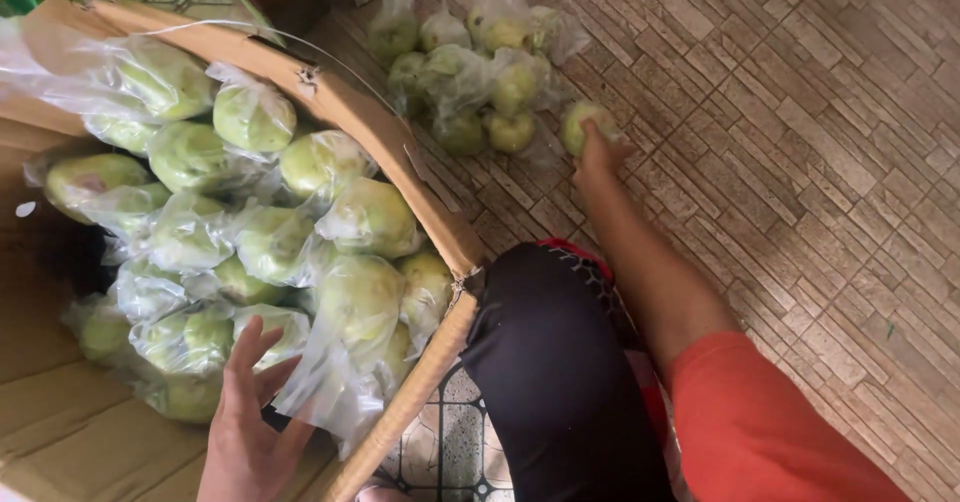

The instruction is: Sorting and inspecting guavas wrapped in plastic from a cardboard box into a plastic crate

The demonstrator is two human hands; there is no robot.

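A person's right hand (598, 152) reaches out over the tiled floor (800, 162) and closes its fingers on a green guava (580, 122) at the near edge of a small heap of plastic-wrapped guavas (470, 72) — the arm wears a red sleeve (760, 422). The left hand (245, 432) is released, fingers spread, resting against wrapped guavas (260, 232) piled in a cardboard box (380, 132), at the box's near corner — 1 dark-clad knee (550, 362) sits just outside the box wall.

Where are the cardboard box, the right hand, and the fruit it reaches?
cardboard box (400, 147), head view, on its brown rim.
right hand (598, 157), head view, back of hand.
green fruit (580, 122), head view, exposed top.
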